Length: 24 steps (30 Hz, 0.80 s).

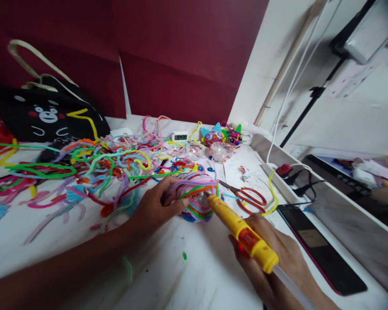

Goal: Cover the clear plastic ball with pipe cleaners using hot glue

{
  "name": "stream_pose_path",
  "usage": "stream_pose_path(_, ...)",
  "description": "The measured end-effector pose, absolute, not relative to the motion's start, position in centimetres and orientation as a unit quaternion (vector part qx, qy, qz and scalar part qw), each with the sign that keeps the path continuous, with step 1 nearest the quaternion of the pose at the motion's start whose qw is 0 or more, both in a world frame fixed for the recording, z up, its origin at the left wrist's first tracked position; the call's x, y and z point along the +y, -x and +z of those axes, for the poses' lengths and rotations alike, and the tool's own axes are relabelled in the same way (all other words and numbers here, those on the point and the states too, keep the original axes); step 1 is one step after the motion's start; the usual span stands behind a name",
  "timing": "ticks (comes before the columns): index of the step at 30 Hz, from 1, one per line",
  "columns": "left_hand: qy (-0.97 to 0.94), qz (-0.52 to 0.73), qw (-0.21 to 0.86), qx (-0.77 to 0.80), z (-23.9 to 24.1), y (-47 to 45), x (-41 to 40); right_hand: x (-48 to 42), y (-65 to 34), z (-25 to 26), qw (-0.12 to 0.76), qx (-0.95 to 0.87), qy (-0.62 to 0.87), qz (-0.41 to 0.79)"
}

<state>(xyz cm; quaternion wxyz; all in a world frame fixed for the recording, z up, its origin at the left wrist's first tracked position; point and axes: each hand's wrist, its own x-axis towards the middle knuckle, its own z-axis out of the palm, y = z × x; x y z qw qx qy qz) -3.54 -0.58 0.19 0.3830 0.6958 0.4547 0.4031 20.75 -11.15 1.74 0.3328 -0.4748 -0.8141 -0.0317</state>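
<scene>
My left hand (163, 202) grips a ball (198, 206) wrapped in pink, orange, green and purple pipe cleaners, with a clear patch showing on its near side. Loose pipe-cleaner ends stick out by my left thumb. In my right hand (274, 254) is a yellow glue gun (242, 230), a glue stick (292, 286) coming out of its back end. The gun's nozzle is at the ball's clear patch; whether it touches I cannot tell. Orange-handled scissors (247, 198) lie just right of the ball.
A tangle of coloured pipe cleaners (106, 163) spreads across the left. Behind the ball are clear plastic shells (221, 151), two decorated figures (213, 135) and a small digital clock (179, 137). A phone (321, 247) and a power strip (289, 183) are at right; a black bag (45, 112) stands back left.
</scene>
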Motion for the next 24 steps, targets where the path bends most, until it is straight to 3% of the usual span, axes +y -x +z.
stream_pose_path(10, -0.693, 0.408, 0.383, 0.455, 0.0, 3.6, -0.2, -11.6, -21.4, 3.7, 0.413, -0.761, 0.497, 0.059)
stream_pose_path(18, -0.688, 0.415, 0.384, 0.454, -0.1, 3.7, -0.1, -12.0, -21.5, 2.5, 0.294, -0.582, 0.571, 0.499)
stream_pose_path(24, -0.693, 0.422, 0.374, 0.45, -0.3, 3.8, -0.2, -11.0, -20.2, 1.5, 0.242, -0.513, 0.566, 0.598)
